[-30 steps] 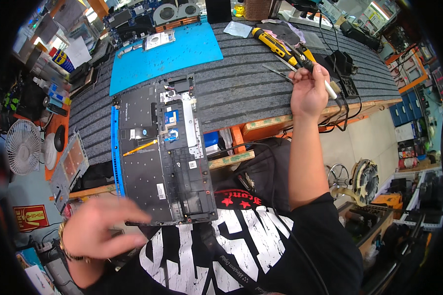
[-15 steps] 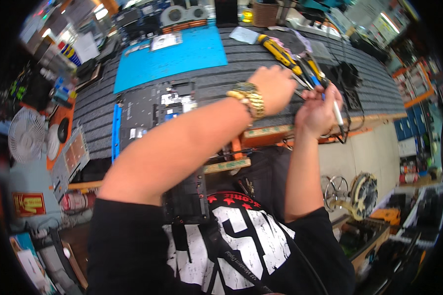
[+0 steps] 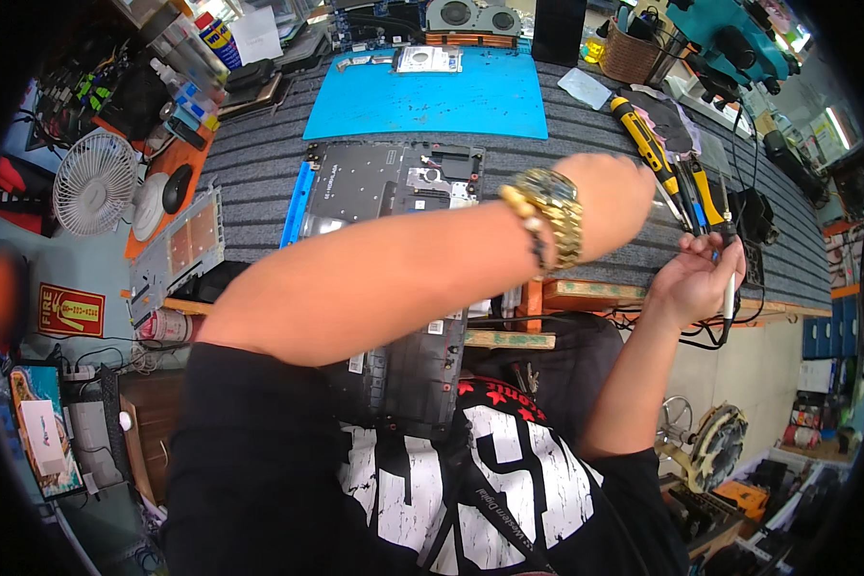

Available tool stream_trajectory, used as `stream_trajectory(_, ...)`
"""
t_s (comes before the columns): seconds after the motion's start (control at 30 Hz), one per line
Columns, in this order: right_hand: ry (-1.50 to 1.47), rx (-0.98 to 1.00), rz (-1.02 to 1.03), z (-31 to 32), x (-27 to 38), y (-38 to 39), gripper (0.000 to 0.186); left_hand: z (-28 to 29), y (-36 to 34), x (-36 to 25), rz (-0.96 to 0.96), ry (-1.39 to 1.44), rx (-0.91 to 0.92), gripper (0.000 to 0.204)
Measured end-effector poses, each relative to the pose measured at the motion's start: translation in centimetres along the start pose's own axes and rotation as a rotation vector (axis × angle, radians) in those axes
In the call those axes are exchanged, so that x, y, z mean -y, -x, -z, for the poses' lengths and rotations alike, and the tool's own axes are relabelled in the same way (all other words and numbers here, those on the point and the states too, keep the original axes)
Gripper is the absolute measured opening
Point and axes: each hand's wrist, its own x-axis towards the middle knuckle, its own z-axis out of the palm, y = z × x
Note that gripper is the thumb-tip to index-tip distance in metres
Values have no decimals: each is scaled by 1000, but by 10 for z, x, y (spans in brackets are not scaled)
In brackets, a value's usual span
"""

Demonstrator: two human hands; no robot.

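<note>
Left hand: 2 o'clock of centre, back uppermost; grip hidden, cannot tell.
Right hand: 3 o'clock, closed around white-handled tool.
Laptop shell: 8 o'clock of left hand, partly hidden.
Blue mat: 10 o'clock of same, on worktop.

At 12 o'clock lies a bright sky-blue work mat with dark specks, on a grey bench cover ribbed with near-black stripes, while the laptop chassis towards 11 is charcoal black, edged by a vivid blue strip. Towards 2 o'clock come a gold wristwatch, a yellow-and-black screwdriver and a teal microscope; at 3 sits a white pen-shaped tool. The T-shirt at 6 is black with cracked white lettering and red stars, the desk fan near 10 is white, and the wall sign at 9 is red and yellow.
</note>
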Motion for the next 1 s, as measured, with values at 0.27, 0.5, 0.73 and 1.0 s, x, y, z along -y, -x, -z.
stream_trajectory(0.27,26,258,-88,6,-8,-2,22,164,112,100,250,184,39,15)
stream_trajectory(0.5,86,474,-248,-52,-16,16,21,175,197,192,467,363,2,27)
stream_trajectory(0.73,-21,640,-545,-159,-80,5,19,139,211,236,503,404,-152,25)
stream_trajectory(1.0,167,880,-549,-198,-140,57,11,130,218,238,597,331,-273,24)
